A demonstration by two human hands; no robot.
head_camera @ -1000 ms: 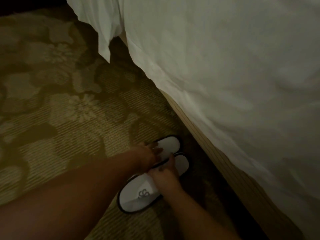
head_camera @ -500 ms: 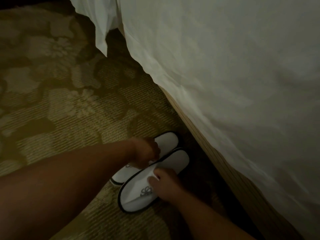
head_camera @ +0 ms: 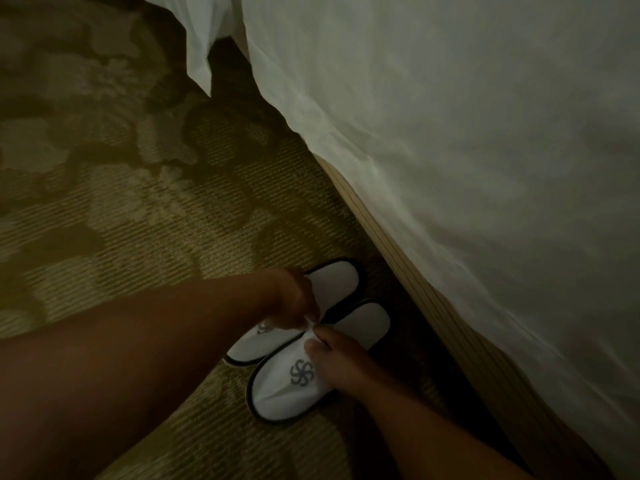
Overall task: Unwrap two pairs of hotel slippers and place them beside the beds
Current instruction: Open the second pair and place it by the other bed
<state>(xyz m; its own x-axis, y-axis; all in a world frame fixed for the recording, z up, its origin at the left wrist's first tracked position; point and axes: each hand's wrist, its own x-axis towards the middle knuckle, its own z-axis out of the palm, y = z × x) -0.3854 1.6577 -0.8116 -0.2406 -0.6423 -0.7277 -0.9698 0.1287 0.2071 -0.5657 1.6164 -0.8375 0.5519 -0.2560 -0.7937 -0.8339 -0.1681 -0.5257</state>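
Observation:
Two white hotel slippers with black edging and a grey swirl logo lie side by side on the patterned carpet, close to the bed's base. The left slipper (head_camera: 334,285) is farther from me; the right slipper (head_camera: 287,386) is nearer. My left hand (head_camera: 294,296) pinches the upper edge of the left slipper. My right hand (head_camera: 337,358) pinches the upper edge of the right slipper, thumb on top. The two hands almost touch between the slippers. No wrapper is visible.
The bed (head_camera: 467,150) with hanging white sheets fills the right side; its ribbed wooden base (head_camera: 398,244) runs diagonally beside the slippers. A sheet corner (head_camera: 199,60) hangs at the top. Green floral carpet (head_camera: 121,202) spreads to the left. The room is dim.
Both slippers now lie parallel with both logos showing. My left hand slid from the far slipper's heel to its upper; my right hand shifted to the near slipper's upper edge.

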